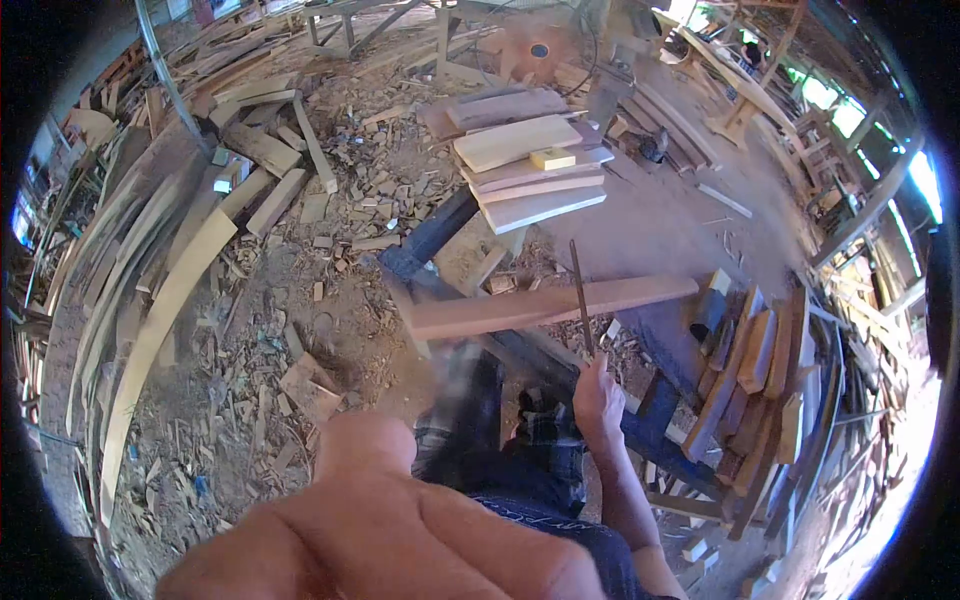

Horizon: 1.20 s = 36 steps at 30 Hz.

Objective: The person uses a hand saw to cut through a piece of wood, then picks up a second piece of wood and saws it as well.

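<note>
My right hand (598, 400) is closed around one end of a long, thin, dark rod (579, 295) that looks like metal. The rod points away from me and crosses over a long, tapered wooden piece (490, 314). That piece lies crosswise before me, over dark beams (540, 352). Very near the camera, my left hand (370, 510) fills the lower middle of the view. Its knuckles bulge large and one digit points forward; the fingertips are hidden, so I cannot tell whether it holds anything.
Planed boards (530, 145) are stacked ahead, with a small yellowish block (552, 158) on top. To the right stands a pile of cut wood lengths (760, 360). Long planks (165, 325) lie at the left. Wood scraps and chips (345, 200) litter the ground.
</note>
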Each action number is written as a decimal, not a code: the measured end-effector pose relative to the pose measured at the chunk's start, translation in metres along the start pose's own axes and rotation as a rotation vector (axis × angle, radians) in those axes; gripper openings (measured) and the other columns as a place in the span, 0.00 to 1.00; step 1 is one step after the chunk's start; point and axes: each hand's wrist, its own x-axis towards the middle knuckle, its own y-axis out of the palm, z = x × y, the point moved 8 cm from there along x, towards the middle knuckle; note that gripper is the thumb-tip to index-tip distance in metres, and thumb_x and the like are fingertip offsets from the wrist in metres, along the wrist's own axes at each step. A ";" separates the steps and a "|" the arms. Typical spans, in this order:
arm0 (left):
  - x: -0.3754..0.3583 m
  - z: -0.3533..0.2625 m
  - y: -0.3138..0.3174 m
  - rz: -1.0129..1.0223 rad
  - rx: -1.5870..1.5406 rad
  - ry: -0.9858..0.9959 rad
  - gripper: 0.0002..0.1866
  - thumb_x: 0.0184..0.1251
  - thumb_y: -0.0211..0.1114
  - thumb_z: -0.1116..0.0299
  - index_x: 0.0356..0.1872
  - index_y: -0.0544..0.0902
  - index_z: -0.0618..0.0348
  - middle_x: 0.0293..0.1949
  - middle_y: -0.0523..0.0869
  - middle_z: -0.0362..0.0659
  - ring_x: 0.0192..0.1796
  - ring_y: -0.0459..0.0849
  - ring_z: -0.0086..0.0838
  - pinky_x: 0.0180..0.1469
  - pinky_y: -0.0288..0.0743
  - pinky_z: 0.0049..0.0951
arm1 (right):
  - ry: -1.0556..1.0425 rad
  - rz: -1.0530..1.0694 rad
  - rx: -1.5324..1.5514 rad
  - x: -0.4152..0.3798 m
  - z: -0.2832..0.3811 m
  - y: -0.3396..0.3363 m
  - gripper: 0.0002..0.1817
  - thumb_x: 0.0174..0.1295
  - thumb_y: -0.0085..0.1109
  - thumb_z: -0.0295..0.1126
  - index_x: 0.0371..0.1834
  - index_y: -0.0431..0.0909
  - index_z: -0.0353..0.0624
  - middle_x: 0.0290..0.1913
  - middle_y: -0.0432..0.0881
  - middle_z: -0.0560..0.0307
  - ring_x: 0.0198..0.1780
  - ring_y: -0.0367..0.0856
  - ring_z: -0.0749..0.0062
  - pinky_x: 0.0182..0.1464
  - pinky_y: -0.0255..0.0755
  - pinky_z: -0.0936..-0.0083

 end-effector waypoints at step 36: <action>0.023 0.082 -0.046 -0.592 -0.284 0.705 0.18 0.68 0.52 0.45 0.38 0.74 0.49 0.35 0.81 0.36 0.44 0.75 0.33 0.50 0.63 0.39 | -0.076 -0.026 0.006 0.003 -0.007 0.002 0.13 0.69 0.45 0.40 0.36 0.65 0.41 0.22 0.80 0.39 0.26 0.82 0.44 0.27 0.74 0.50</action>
